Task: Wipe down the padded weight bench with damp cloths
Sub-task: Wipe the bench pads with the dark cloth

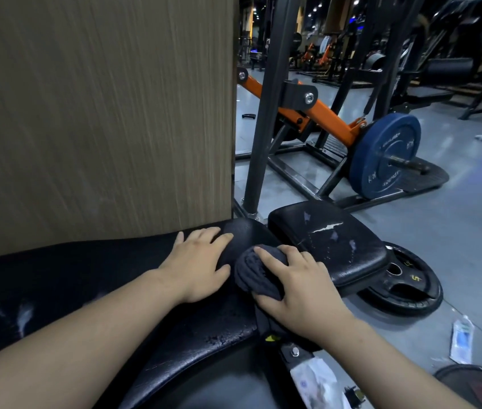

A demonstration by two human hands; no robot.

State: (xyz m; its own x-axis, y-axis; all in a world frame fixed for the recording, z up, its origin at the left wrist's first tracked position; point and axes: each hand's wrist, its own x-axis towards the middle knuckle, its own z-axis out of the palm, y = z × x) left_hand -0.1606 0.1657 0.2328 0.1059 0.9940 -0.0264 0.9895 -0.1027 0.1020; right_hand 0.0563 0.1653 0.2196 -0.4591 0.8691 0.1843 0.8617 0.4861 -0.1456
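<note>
The black padded bench (92, 278) runs from lower left toward the centre, with worn, scuffed patches. Its separate seat pad (331, 240) lies to the right, the cover cracked and peeling. A dark grey cloth (251, 273) is bunched on the right edge of the long pad. My right hand (296, 284) lies over the cloth, fingers curled round it, pressing it onto the padding. My left hand (201, 264) rests flat on the pad just left of the cloth, fingers spread.
A tall wood-grain panel (101, 113) stands right behind the bench. A black weight plate (405, 287) lies on the floor under the seat pad. Beyond it is an orange-and-black machine (316, 110) with a blue plate (384, 154). Plastic wrappers (461, 339) litter the grey floor at lower right.
</note>
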